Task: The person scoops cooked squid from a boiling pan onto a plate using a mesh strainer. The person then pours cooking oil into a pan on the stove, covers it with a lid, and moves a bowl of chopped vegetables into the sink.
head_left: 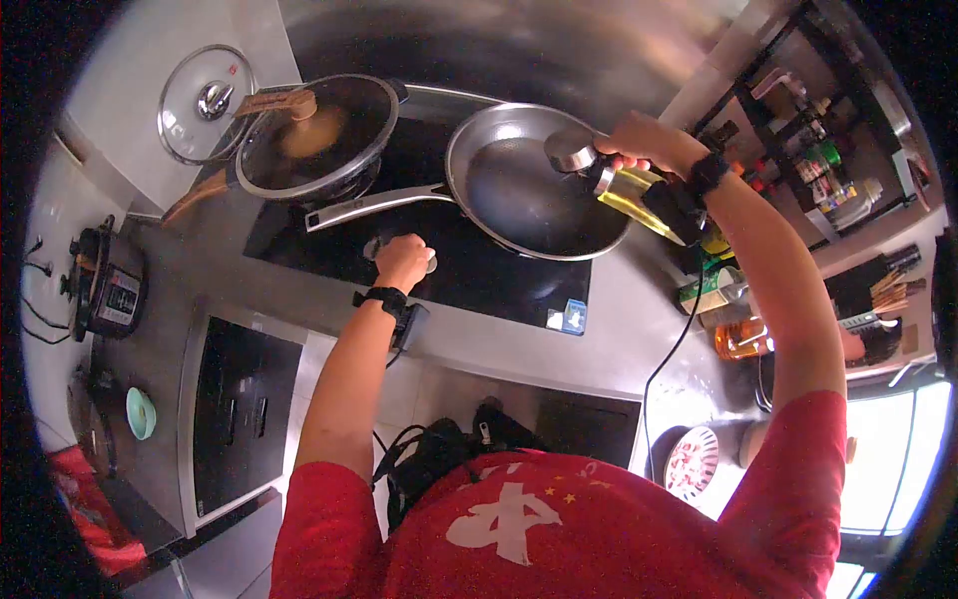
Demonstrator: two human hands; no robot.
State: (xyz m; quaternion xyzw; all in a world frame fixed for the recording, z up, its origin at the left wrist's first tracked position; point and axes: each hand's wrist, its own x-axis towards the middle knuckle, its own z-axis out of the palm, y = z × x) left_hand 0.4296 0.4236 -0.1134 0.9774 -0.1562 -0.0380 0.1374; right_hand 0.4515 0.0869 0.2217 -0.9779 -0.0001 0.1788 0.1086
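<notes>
A wide grey frying pan rests on the black glass cooktop, its silver handle pointing left. Over the pan's right side, my right hand grips an oil bottle holding yellow oil. The metal top of the bottle hangs above the pan's interior; I cannot make out a stream of oil. Below the pan handle, my left hand is closed around a round cooktop knob, which is partly hidden by the fingers.
A lidded pot stands at the back left, beside a glass lid against the wall. An electric cooker sits far left, near a green bowl. Bottles and a hanging cable are at right, above a striped plate.
</notes>
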